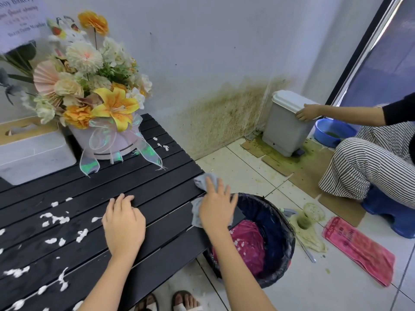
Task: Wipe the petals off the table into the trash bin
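White petals (55, 219) lie scattered over the left part of the black slatted table (157, 180), and a few more petals (162, 145) sit near the flower box. My right hand (216, 207) presses a grey cloth (207, 179) flat at the table's right edge, directly above the trash bin (275, 236). The bin stands on the floor against the table, lined with a black bag, with a pink bag and some petals inside. My left hand (123, 223) rests flat on the table, fingers together, holding nothing.
A flower arrangement (89, 86) in a white box and a white tissue box (33, 151) stand at the table's back left. On the floor are a pink towel (359, 245), a spilled green cup (305, 221), and a grey pedal bin (285, 122) held by another person's hand.
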